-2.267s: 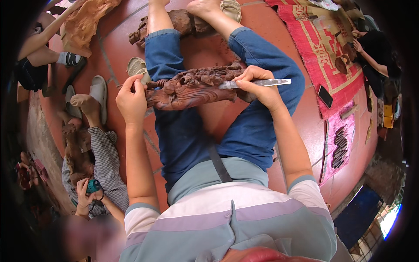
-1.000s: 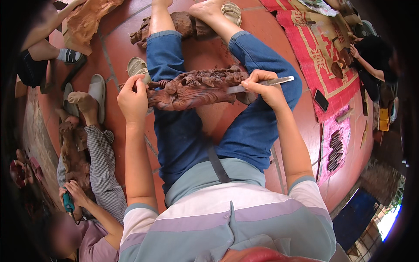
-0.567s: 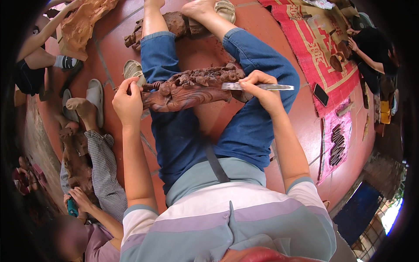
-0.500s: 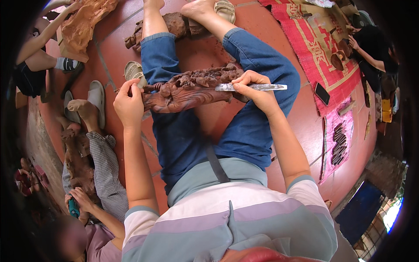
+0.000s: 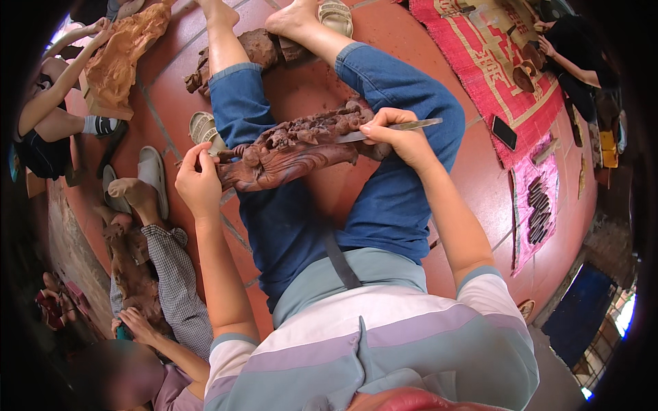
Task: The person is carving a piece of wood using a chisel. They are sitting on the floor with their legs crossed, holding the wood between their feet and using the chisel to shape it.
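Observation:
A dark reddish-brown wood carving [image 5: 288, 164], knobbly along its far side and smooth with flowing grain nearer me, lies across my thighs. My left hand [image 5: 197, 181] pinches its left end between thumb and fingers. In my right hand [image 5: 401, 139] is a flat, narrow, greyish tool with a tapered end [image 5: 423, 124]; whether it is a file or a blade I cannot tell. The tool's left end lies against the carving's right part, and its other end sticks out to the right past my fingers.
Another rough wood piece [image 5: 257, 49] rests by my feet. Right, a red patterned mat [image 5: 473, 82] carries a phone [image 5: 504, 133]; a pink cloth [image 5: 524, 233] holds several slim dark tools [image 5: 540, 209]. Co-workers sit left and far right, with an orange-brown carving [image 5: 127, 58] far left.
The tool has tilted, its right end now higher, and my right hand has shifted slightly left. The carving's right end has tipped a little farther away. My left hand keeps its grip.

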